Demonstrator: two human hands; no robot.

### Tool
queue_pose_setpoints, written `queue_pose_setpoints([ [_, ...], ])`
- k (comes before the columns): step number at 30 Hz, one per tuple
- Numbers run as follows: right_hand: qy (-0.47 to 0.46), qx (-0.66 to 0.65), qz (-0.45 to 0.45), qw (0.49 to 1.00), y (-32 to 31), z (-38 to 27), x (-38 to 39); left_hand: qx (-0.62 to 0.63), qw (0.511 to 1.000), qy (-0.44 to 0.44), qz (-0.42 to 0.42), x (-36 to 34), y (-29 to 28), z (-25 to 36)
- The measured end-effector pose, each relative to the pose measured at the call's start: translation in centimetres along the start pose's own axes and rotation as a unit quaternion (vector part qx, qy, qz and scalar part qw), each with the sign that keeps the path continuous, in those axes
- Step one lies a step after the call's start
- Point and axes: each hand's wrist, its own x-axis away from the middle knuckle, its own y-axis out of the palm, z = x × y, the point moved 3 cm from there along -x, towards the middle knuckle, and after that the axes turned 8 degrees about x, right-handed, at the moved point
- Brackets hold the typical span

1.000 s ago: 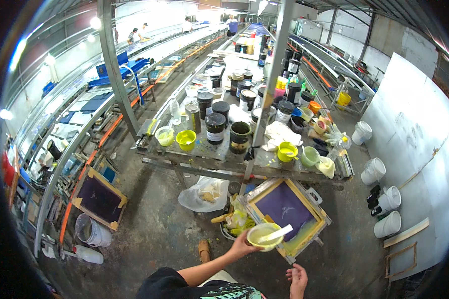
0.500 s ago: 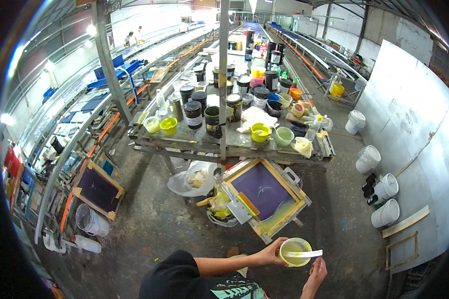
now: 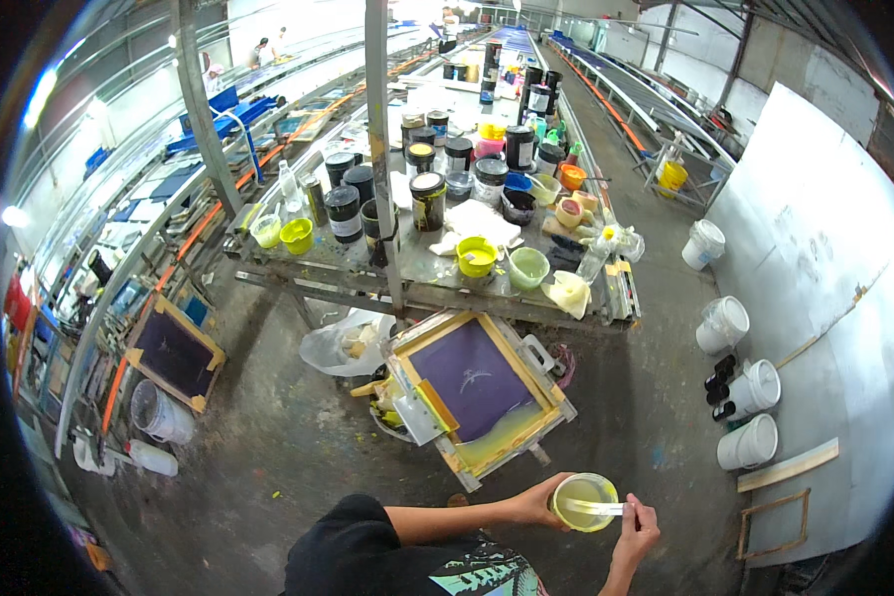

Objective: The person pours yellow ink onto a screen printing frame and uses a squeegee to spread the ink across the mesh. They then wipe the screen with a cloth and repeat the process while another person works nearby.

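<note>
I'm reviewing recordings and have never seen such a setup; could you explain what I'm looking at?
There is no machine here: a person works bare-handed. A wide fisheye camera on their head looks down, so straight edges bend toward the rim. The left hand holds a pale tub by its side; the right hand grips the end of a white stick that reaches into it. Beyond, a table carries black jars, a white cloth and a bright yellow tub, among other containers. Nearer stands a framed purple panel.

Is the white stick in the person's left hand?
No, the right hand holds the white stick; the left hand grips the tub.
</note>
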Motion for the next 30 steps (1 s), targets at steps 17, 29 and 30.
queue_pose_setpoints([
  [17,-0.368,0.066,-0.206,0.904,5.4,-6.4,-15.4,-0.077,0.953,0.072,0.285,-4.0,-5.8,1.4],
  [29,-0.602,-0.085,-0.486,0.627,9.3,-5.9,-24.3,-0.04,0.842,0.168,0.51,-9.3,-1.7,-1.4],
  [30,-0.61,-0.09,-0.485,0.62,9.3,-5.8,-25.4,-0.048,0.829,0.173,0.53,-9.7,-1.0,-1.5],
])
